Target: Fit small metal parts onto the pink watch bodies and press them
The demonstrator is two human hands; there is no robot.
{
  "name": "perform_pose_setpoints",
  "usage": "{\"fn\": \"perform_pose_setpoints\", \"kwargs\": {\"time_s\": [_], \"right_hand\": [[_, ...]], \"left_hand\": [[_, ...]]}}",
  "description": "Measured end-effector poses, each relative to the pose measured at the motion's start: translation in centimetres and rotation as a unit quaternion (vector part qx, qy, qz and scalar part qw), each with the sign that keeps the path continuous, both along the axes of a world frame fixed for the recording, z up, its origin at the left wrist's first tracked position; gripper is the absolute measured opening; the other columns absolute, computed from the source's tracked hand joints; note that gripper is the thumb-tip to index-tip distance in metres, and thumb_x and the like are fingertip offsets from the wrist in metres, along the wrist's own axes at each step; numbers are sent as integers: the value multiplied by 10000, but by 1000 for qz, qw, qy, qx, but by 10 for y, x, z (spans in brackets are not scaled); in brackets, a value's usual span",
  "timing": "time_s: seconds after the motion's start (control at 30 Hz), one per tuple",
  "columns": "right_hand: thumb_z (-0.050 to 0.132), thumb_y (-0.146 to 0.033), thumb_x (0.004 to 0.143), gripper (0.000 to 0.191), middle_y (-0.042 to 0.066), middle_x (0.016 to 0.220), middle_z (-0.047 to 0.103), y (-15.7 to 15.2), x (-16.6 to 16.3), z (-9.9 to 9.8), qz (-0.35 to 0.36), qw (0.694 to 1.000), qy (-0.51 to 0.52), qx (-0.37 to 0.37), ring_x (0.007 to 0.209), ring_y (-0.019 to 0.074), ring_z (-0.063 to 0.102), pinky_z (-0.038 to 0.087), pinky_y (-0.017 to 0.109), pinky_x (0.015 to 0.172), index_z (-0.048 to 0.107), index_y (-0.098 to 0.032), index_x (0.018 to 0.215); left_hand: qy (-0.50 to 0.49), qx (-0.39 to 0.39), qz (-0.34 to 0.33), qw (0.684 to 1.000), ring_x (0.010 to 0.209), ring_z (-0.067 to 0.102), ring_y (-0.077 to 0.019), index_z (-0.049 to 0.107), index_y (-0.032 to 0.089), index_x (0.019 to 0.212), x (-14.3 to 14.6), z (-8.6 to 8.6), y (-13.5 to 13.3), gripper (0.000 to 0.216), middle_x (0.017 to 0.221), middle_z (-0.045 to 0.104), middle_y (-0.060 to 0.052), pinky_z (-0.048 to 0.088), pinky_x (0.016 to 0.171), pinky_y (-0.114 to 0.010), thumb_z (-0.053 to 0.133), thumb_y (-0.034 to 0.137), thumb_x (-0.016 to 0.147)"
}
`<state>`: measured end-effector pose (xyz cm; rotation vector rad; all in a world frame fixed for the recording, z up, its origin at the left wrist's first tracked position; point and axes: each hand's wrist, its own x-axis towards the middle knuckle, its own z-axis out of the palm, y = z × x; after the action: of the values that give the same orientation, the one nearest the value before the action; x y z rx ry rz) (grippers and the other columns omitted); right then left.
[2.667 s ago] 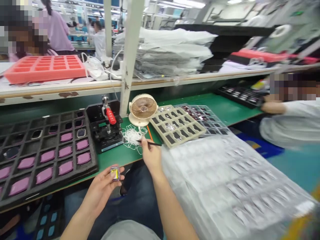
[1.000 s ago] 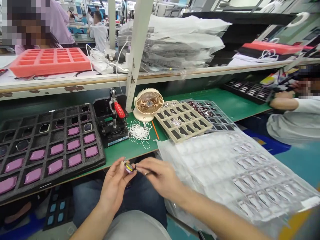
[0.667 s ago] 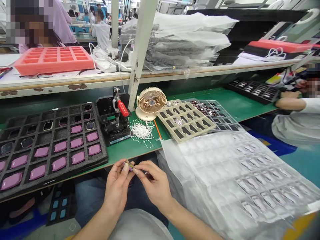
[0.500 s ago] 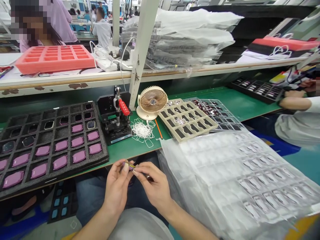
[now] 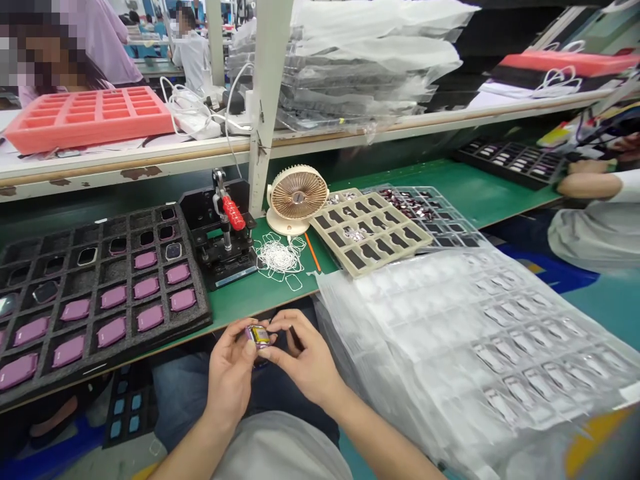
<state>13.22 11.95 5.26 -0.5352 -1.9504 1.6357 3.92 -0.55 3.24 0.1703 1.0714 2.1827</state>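
Note:
My left hand (image 5: pixel 231 367) grips a small purple watch case (image 5: pixel 257 335) with a yellow part inside, held over my lap just below the bench edge. My right hand (image 5: pixel 300 357) pinches the same case from the right, and a thin dark tool lies tucked between its fingers. On the green bench above sit a heap of thin white ring gaskets (image 5: pixel 278 256) and a black press jig (image 5: pixel 223 237) with a red handle.
A black foam tray (image 5: pixel 105 293) of purple cases fills the left. A small beige fan (image 5: pixel 297 198), a beige parts tray (image 5: pixel 369 231) and a clear tray (image 5: pixel 425 217) stand behind. Bagged clear trays (image 5: pixel 465 333) lie on the right. A co-worker's arm (image 5: pixel 590 187) rests at far right.
My right hand left the gasket heap and came down to the case in my left hand. Both hands now pinch it, and the case has turned to show its yellow inside.

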Motion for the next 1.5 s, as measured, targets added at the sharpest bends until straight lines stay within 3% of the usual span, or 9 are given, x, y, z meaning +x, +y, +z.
{"fn": "perform_pose_setpoints", "kwargs": {"time_s": [0.27,0.47,0.53,0.6,0.67,0.8,1.1,1.37,1.5], "right_hand": [[870,-224,813,451,27,1158,766,-12,19,12,26,993,-72,-94,939,182,764,616,265,822,719,-255,1237],[770,-348,927,324,30,1144,801,17,90,33,-31,984,-157,85,1010,205,768,597,272,864,760,-248,1235],[647,-276,992,198,17,1111,808,52,141,48,-141,937,-284,146,1022,193,758,576,271,906,797,-255,1119],[601,-274,1012,239,3,1197,790,89,197,61,-287,800,-492,189,1117,198,726,541,274,955,784,-296,1165],[600,-331,1016,270,102,1224,775,119,247,66,-336,727,-573,173,1153,300,706,532,352,915,783,-233,1188],[740,-399,906,237,135,1045,792,144,301,52,-314,684,-648,120,1007,348,728,483,333,747,813,-208,1024],[733,-508,895,358,84,1224,744,152,316,23,-281,695,-649,128,1034,277,699,434,282,693,744,-251,1145],[652,-495,954,358,127,1110,783,141,300,43,-334,680,-636,150,987,333,717,447,333,666,758,-227,1166],[743,-590,881,388,73,1005,805,92,223,33,-367,828,-398,145,875,280,738,536,342,723,784,-254,1071]], "left_hand": [[87,-49,-55,993,1165,731,-275,830,230,1141,5,-12,-13,303,1286,725,-116,614,999,-315,861,276,843],[-81,-141,-159,974,1168,750,-347,784,235,1252,20,-9,-1,478,1306,763,-135,664,924,-353,887,399,815],[-104,-160,-207,960,1202,729,-392,801,201,1204,21,-8,7,481,1326,755,-154,670,925,-394,886,453,803],[-106,-170,-235,951,1209,721,-415,813,184,1162,23,-6,13,495,1326,756,-161,675,922,-417,901,481,776],[-97,-179,-240,949,1175,739,-414,816,193,1150,26,-4,17,501,1292,773,-152,685,899,-417,917,484,754],[-79,-199,-240,947,1091,777,-387,807,224,1185,39,4,24,544,1191,806,-130,699,800,-358,947,463,717],[-86,-180,-282,939,1128,758,-375,834,186,1150,51,12,32,486,1200,791,-155,682,843,-337,944,404,729],[-97,-144,-292,940,1136,748,-381,826,170,1178,42,6,25,468,1201,781,-185,669,873,-406,924,373,768],[-70,-113,-329,935,1130,737,-395,827,150,1173,45,9,23,464,1328,724,-225,654,885,-455,916,383,782]]}}
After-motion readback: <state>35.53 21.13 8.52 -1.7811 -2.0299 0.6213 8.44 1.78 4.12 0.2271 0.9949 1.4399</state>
